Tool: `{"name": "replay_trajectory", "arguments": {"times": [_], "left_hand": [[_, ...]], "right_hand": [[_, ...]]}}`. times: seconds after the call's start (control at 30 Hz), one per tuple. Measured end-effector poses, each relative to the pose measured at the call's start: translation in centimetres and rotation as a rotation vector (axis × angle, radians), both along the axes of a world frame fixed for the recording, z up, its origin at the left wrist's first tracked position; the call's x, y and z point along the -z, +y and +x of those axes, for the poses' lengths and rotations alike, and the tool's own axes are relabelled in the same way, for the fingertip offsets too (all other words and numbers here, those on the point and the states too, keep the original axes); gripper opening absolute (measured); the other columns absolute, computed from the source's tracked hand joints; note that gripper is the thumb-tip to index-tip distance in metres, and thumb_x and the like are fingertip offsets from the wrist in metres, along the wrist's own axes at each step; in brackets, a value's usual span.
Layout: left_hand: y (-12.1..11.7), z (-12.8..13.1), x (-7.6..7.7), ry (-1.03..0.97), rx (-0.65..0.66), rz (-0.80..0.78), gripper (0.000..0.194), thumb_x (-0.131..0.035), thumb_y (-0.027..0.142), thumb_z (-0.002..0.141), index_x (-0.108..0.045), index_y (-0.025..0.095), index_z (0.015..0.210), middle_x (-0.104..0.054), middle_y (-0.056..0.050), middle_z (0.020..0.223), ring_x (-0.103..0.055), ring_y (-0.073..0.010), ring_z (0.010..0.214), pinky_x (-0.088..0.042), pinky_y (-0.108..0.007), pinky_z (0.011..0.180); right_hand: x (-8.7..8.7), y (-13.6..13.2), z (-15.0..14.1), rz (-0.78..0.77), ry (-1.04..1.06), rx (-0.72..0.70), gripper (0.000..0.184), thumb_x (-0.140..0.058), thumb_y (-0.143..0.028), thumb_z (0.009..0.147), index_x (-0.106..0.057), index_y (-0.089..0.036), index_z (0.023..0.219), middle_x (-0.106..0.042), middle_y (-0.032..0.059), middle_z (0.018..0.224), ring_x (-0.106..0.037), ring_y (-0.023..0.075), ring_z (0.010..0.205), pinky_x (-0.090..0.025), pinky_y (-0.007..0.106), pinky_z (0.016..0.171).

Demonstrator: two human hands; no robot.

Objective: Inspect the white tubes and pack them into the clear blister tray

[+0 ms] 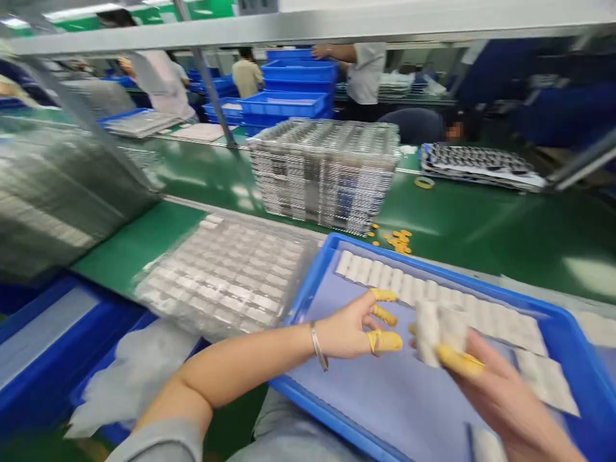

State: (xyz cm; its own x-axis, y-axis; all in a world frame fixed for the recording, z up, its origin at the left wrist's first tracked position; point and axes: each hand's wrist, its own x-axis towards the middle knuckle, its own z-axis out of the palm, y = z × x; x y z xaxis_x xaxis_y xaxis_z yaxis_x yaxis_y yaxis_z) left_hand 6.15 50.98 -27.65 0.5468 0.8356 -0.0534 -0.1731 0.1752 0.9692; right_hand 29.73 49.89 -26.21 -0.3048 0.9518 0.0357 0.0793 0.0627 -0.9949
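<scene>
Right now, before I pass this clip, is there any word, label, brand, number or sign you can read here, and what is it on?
No word, label, brand, number or sign can be read.
Printed sheets on the far bench: dark markings, too blurred to read.
White pieces in the right hand and in the blue tray: no legible print.

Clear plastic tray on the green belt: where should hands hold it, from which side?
Probably hold the clear plastic tray by its near edge, from the person's side: that rim is free of white pieces; the blue tray crowds its right end.
</scene>
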Motion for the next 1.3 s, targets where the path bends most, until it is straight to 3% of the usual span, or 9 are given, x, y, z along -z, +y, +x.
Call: {"name": "replay_trajectory", "arguments": {"times": [0.13,0.23,0.43,0.7,0.83,0.9,1.03,1.17,1.3], "left_hand": [[-0.6,4.4,-0.8,-0.152,-0.064,-0.024,0.082,-0.085,0.059,0.066,-0.048,0.028,0.131,-0.053,-0.01,0.117,-0.059,-0.0183,0.092,-0.054,-0.025,0.062],[-1.0,5.4,-1.0,-0.165,-0.058,-0.067,0.077,-0.085,0.059,0.066,-0.051,0.025,0.126,-0.056,-0.008,0.111,-0.06,-0.0147,0.081,-0.056,-0.027,0.063],[-1.3,7.0,-0.6,-0.231,-0.089,-0.159,0.067,-0.088,0.051,0.067,-0.056,0.022,0.119,-0.063,-0.003,0.094,-0.062,-0.0124,0.076,-0.057,-0.03,0.073],[-1.0,6.9,0.7,-0.438,0.051,-0.299,0.051,-0.079,0.037,0.082,-0.055,0.024,0.125,-0.061,-0.006,0.105,-0.07,-0.0217,0.085,-0.062,-0.032,0.061],[-1.0,6.6,1.3,-0.466,0.105,-0.325,0.065,-0.073,0.026,0.086,-0.039,0.035,0.14,-0.065,-0.006,0.11,-0.073,-0.0246,0.092,-0.062,-0.032,0.063],[-1.0,6.5,1.2,-0.48,0.127,-0.332,0.063,-0.071,0.023,0.087,-0.04,0.035,0.14,-0.067,-0.008,0.113,-0.072,-0.0246,0.096,-0.062,-0.032,0.064],[-1.1,6.4,1.1,-0.498,0.166,-0.339,0.05,-0.072,0.021,0.085,-0.051,0.03,0.129,-0.065,-0.007,0.113,-0.068,-0.0209,0.093,-0.063,-0.031,0.065],[-1.2,6.6,1.4,-0.47,0.142,-0.248,0.058,-0.082,0.022,0.076,-0.052,0.032,0.125,-0.061,-0.001,0.102,-0.064,-0.0113,0.07,-0.059,-0.022,0.056],[-1.2,6.7,1.8,-0.469,0.145,-0.231,0.058,-0.082,0.019,0.076,-0.052,0.032,0.124,-0.06,0.0,0.099,-0.064,-0.0096,0.066,-0.058,-0.019,0.053]], "right_hand": [[0.0,-1.1,-0.9,-0.011,0.134,-0.125,0.047,-0.08,-0.051,0.086,-0.062,-0.034,0.126,-0.062,0.0078,0.127,-0.058,0.0332,0.118,-0.05,0.05,0.098],[0.4,-1.6,-0.7,0.026,0.119,-0.113,0.044,-0.072,-0.053,0.094,-0.055,-0.038,0.132,-0.057,0.0044,0.135,-0.052,0.0288,0.125,-0.045,0.047,0.104],[1.7,-2.2,2.4,-0.083,0.149,-0.089,0.043,-0.062,-0.061,0.098,-0.055,-0.039,0.135,-0.051,0.0031,0.141,-0.043,0.0284,0.133,-0.033,0.05,0.114],[1.4,-2.2,4.2,-0.104,0.253,-0.015,0.044,-0.075,-0.055,0.092,-0.063,-0.032,0.128,-0.066,0.005,0.112,-0.061,0.0226,0.099,-0.05,0.035,0.088],[1.9,-2.2,4.0,-0.18,0.425,0.017,0.052,-0.072,-0.047,0.097,-0.047,-0.04,0.141,-0.067,0.0011,0.096,-0.062,0.0173,0.073,-0.053,0.031,0.071],[1.7,-2.1,3.8,-0.23,0.495,0.009,0.053,-0.073,-0.045,0.097,-0.043,-0.042,0.141,-0.067,0.0001,0.096,-0.061,0.0153,0.067,-0.054,0.028,0.065],[1.3,-1.8,3.5,-0.266,0.55,-0.068,0.047,-0.075,-0.047,0.095,-0.048,-0.041,0.132,-0.063,0.0001,0.099,-0.062,0.0158,0.073,-0.056,0.025,0.059],[1.9,-1.9,2.9,-0.222,0.512,-0.042,0.062,-0.092,-0.038,0.08,-0.049,-0.039,0.124,-0.057,-0.0031,0.095,-0.057,0.0119,0.066,-0.055,0.018,0.05],[2.2,-2.1,2.4,-0.246,0.502,-0.052,0.06,-0.091,-0.036,0.08,-0.048,-0.037,0.123,-0.057,-0.0041,0.087,-0.055,0.0113,0.057,-0.051,0.017,0.043]]}}
